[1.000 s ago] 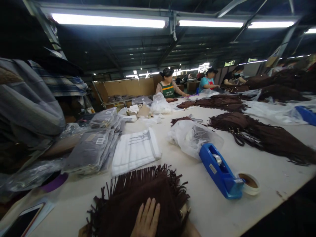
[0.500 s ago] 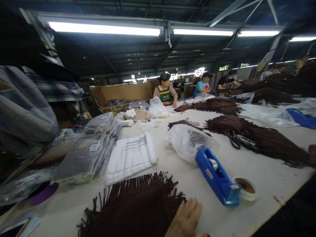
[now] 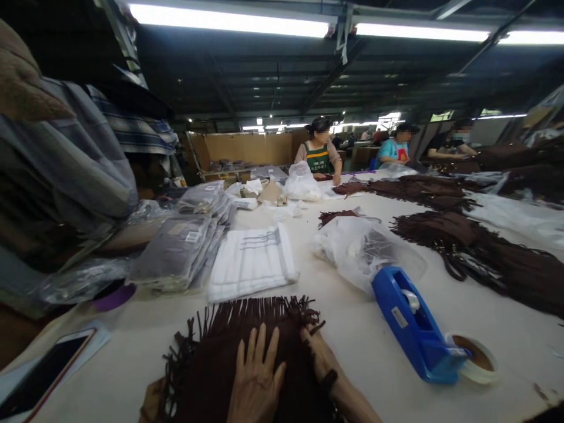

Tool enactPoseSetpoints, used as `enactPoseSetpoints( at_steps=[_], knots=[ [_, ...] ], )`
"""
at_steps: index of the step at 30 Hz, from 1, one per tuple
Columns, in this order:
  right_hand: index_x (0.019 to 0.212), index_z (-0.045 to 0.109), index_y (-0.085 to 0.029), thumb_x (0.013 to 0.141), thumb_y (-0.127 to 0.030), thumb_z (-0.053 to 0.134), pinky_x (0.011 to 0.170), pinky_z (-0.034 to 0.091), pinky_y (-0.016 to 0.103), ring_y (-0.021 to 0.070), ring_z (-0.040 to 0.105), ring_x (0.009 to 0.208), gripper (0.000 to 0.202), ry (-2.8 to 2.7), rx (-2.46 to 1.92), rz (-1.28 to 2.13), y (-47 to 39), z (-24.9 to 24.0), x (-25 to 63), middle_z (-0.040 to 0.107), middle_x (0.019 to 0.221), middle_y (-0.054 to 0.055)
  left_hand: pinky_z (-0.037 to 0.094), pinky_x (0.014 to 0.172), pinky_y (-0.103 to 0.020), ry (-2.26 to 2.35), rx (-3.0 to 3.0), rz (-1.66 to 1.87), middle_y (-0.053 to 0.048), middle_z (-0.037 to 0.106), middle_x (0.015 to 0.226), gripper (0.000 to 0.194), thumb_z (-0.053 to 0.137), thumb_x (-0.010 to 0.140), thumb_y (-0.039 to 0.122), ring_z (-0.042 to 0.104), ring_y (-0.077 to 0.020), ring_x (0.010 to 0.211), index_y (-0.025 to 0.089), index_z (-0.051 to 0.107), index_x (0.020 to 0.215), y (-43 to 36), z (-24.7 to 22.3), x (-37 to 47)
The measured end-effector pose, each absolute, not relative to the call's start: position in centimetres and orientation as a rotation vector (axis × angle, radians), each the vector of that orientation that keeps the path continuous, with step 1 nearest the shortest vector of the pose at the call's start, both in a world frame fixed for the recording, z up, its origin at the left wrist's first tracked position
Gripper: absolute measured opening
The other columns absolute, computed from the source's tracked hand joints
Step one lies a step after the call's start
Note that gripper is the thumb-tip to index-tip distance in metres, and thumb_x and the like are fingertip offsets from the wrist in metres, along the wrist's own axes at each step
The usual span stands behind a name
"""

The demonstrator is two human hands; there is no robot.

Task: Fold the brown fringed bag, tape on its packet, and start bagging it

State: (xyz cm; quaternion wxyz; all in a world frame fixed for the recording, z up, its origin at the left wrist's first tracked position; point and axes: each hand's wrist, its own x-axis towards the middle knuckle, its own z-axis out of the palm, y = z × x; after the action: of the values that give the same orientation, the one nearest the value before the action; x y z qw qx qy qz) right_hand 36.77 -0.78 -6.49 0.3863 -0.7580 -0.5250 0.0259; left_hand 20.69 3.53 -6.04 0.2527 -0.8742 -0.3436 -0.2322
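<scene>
A dark brown fringed piece point(image 3: 207, 376) lies on the pale table at the bottom centre, its fringe pointing away and to the left. My left hand point(image 3: 258, 376) rests flat on top of it, fingers spread. At its right edge, my right hand point(image 3: 321, 352) touches the fringe corner, fingers bent; whether they pinch a strand is too small to tell. A dark band circles the right wrist. Just beyond the piece sits a folded white cloth point(image 3: 251, 264) with grey stripes.
A blue tape dispenser point(image 3: 414, 323), a tape roll point(image 3: 484, 367) and a clear plastic bag point(image 3: 352, 247) stand right. Bagged grey items point(image 3: 171, 252) and a phone point(image 3: 48, 373) are left. More brown fringed pieces point(image 3: 480, 247) lie right. A person in a green apron point(image 3: 318, 158) sits across.
The view has shifted left and down. My left hand has come into view, flat on the brown piece. My right hand has moved up to its far right corner.
</scene>
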Motion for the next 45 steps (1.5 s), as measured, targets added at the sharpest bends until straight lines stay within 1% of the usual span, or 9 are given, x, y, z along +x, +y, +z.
enactPoseSetpoints(
  at_steps=[4, 9, 14, 19, 24, 30, 33, 40, 45],
  knots=[
    [0.127, 0.051, -0.010, 0.088, -0.046, 0.044, 0.103, 0.035, 0.047, 0.0321, 0.037, 0.129, 0.054, -1.482, -2.023, -0.010, -0.2, -7.0, 33.9, 0.044, 0.137, 0.018, 0.043, 0.093, -0.044, -0.949, -2.459, -0.714, -0.008, 0.048, 0.135, 0.054, 0.032, 0.088, 0.018, 0.044, -0.0248, 0.124, 0.018, 0.022, 0.141, 3.9, -6.5, 20.3],
    [0.125, 0.054, -0.016, 0.094, -0.030, 0.030, 0.107, 0.028, 0.043, 0.0241, 0.037, 0.129, 0.042, -1.572, -1.997, -0.399, 0.4, -8.1, 30.6, 0.051, 0.133, 0.007, 0.042, 0.099, -0.039, -1.030, -2.584, -0.972, -0.008, 0.051, 0.133, 0.053, 0.028, 0.090, 0.014, 0.043, -0.0178, 0.125, 0.014, 0.016, 0.142, 4.2, -7.8, 19.9],
    [0.125, 0.051, -0.011, 0.093, -0.036, 0.028, 0.104, 0.028, 0.047, 0.0268, 0.039, 0.127, 0.047, -1.741, -1.857, -0.530, 0.2, -9.2, 31.7, 0.053, 0.130, 0.012, 0.041, 0.103, -0.044, -1.285, -2.906, -1.094, -0.011, 0.051, 0.131, 0.044, 0.035, 0.090, 0.020, 0.043, -0.0214, 0.126, 0.013, 0.039, 0.133, 3.3, -5.8, 19.7],
    [0.126, 0.047, -0.006, 0.093, -0.035, 0.026, 0.101, 0.031, 0.051, 0.0313, 0.038, 0.126, 0.049, -1.842, -1.744, -0.567, 0.9, -10.1, 32.9, 0.053, 0.127, 0.017, 0.044, 0.100, -0.031, -1.929, -2.807, -1.320, -0.006, 0.061, 0.120, 0.034, 0.038, 0.089, 0.023, 0.054, -0.0159, 0.113, 0.018, 0.056, 0.117, 5.8, -2.2, 13.8],
    [0.126, 0.046, -0.006, 0.092, -0.037, 0.024, 0.100, 0.033, 0.053, 0.0317, 0.037, 0.126, 0.051, -1.846, -1.800, -0.539, 0.4, -9.8, 32.9, 0.053, 0.126, 0.017, 0.038, 0.102, -0.040, -2.225, -2.578, -1.100, -0.010, 0.063, 0.110, 0.041, 0.038, 0.074, 0.004, 0.054, -0.0200, 0.109, 0.013, 0.059, 0.108, 9.5, -2.1, 3.9],
    [0.118, 0.054, -0.013, 0.091, -0.032, 0.023, 0.100, 0.032, 0.055, 0.0318, 0.030, 0.131, 0.045, -1.951, -1.710, -0.564, 0.3, -10.4, 33.5, 0.054, 0.126, 0.015, 0.045, 0.089, -0.027, -2.368, -2.744, -0.787, -0.005, 0.063, 0.102, 0.050, 0.053, 0.063, -0.001, 0.058, -0.0147, 0.097, 0.014, 0.056, 0.110, 11.1, -2.4, 0.4],
    [0.117, 0.055, -0.012, 0.091, -0.032, 0.022, 0.100, 0.032, 0.055, 0.0325, 0.029, 0.131, 0.046, -1.965, -1.707, -0.561, 0.4, -10.6, 33.6, 0.054, 0.126, 0.015, 0.044, 0.089, -0.030, -2.384, -2.795, -0.625, -0.003, 0.062, 0.098, 0.050, 0.065, 0.058, 0.000, 0.056, -0.0167, 0.098, 0.016, 0.058, 0.105, 11.4, -2.1, 0.7],
    [0.124, 0.048, -0.008, 0.092, -0.036, 0.023, 0.101, 0.032, 0.053, 0.0321, 0.035, 0.128, 0.049, -1.901, -1.736, -0.582, 0.4, -10.3, 33.3, 0.055, 0.125, 0.016, 0.049, 0.070, -0.033, -2.529, -2.781, -0.267, 0.001, 0.058, 0.080, 0.020, 0.064, 0.080, 0.028, 0.056, -0.0139, 0.072, 0.014, 0.057, 0.093, 12.4, -1.5, 1.2],
    [0.114, 0.057, -0.014, 0.091, -0.033, 0.023, 0.101, 0.031, 0.056, 0.0322, 0.029, 0.132, 0.046, -1.935, -1.707, -0.514, 0.3, -10.3, 33.4, 0.055, 0.126, 0.014, 0.045, 0.056, -0.024, -2.698, -2.660, -0.313, 0.004, 0.053, 0.069, 0.016, 0.061, 0.082, 0.029, 0.050, -0.0090, 0.057, 0.014, 0.055, 0.083, 11.4, -1.1, 0.2]
  ],
)
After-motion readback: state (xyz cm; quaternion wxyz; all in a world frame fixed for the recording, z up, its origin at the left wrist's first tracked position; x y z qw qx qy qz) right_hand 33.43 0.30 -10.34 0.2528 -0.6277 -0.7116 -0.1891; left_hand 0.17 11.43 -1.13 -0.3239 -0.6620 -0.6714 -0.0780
